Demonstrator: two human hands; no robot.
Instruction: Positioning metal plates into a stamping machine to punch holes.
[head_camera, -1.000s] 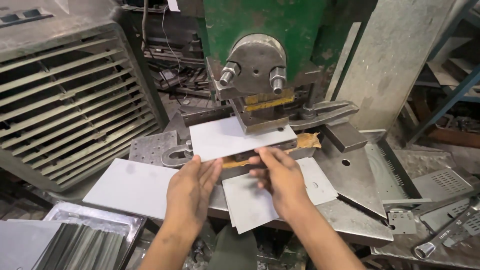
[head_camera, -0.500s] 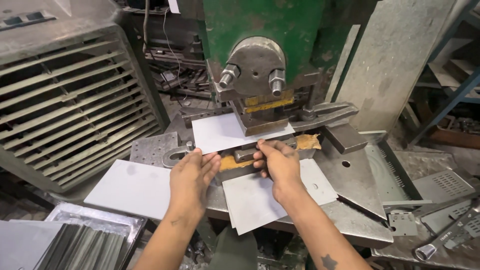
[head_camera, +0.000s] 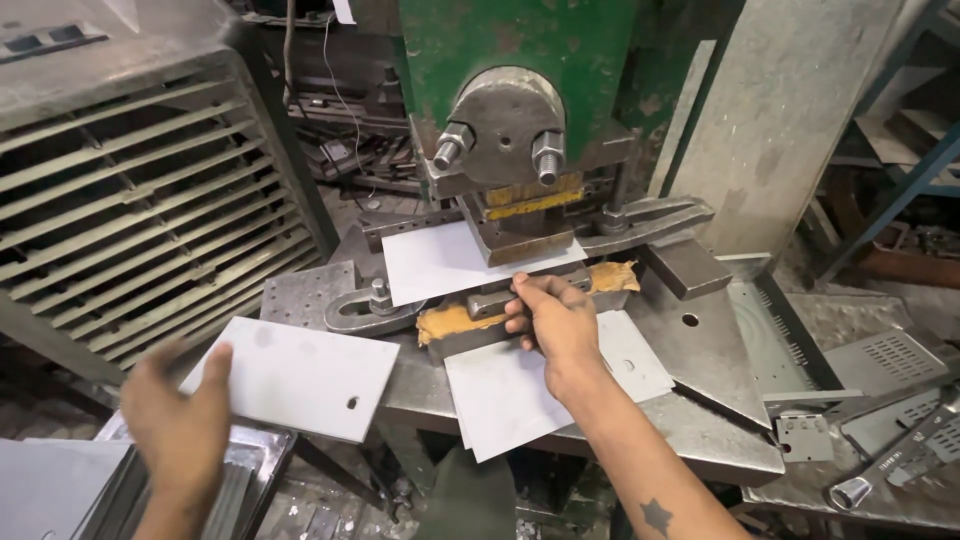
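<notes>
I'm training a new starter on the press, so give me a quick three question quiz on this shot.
1. True or false: the right hand is at the die block under the green press.
2. Which hand is blurred, low beside the loose sheet? A) left B) right
3. What sticks out of the round press head at the front?

Key: 1 true. 2 A, the left hand. 3 Two bolts.

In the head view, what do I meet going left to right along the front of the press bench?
Left hand → white sheet with a hole → right hand at the die → grey triangular plate → small perforated plate.
</notes>
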